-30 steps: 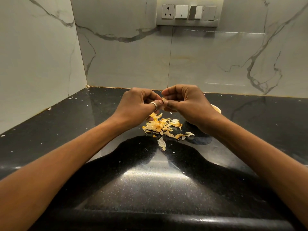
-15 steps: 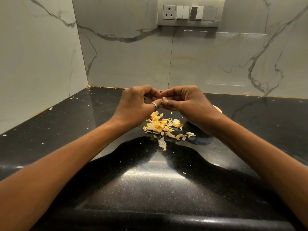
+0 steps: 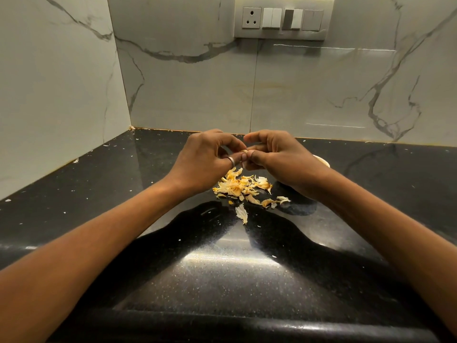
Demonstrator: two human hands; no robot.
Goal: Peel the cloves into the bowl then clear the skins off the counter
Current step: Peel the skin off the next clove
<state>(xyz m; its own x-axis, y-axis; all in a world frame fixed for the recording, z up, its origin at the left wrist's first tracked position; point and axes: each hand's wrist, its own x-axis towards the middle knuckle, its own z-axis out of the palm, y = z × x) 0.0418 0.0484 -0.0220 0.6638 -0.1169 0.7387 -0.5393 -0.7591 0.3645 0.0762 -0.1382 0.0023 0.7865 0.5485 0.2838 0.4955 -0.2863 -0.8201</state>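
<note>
Glossy black speckled stone table [image 3: 99, 219] fills most of the view, with white marble-look wall tiles [image 3: 185, 95] behind it and a grey switch-and-socket panel [image 3: 283, 19] up top. The left hand [image 3: 205, 162] and right hand [image 3: 279, 159] are curled and meet fingertip to fingertip over the far middle. Just under them there's a loose heap of yellowish papery skins [image 3: 241, 185] on the table. A pale bowl [image 3: 322, 160] peeks out behind the right hand, mostly hidden. Both hands are pinching one small pale garlic clove [image 3: 244, 151] between them. There's a thin silver ring [image 3: 231, 160] on a left finger.
</note>
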